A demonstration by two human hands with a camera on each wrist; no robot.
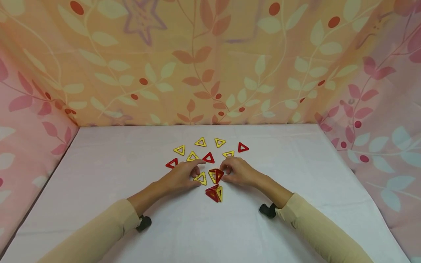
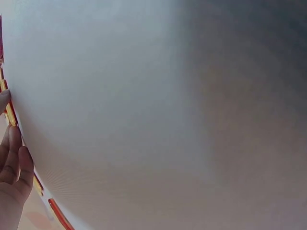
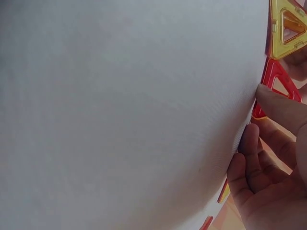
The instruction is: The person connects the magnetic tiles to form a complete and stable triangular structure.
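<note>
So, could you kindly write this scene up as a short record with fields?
Left grip: pinching a yellow triangle
Right grip: holding a red-and-yellow shape
Nearer the person: second red-and-yellow shape
Farther off: three red triangles, five yellow triangles
Surface: white cloth
Backdrop: leaf-patterned curtain

A white tablecloth [image 1: 108,171] lies spread flat. Behind it hangs an orange-yellow curtain [image 1: 236,62] printed with leaves and red dots (a purple star [image 1: 144,17] shows near the top), and pink curtains [image 1: 29,120] flank both sides.
</note>
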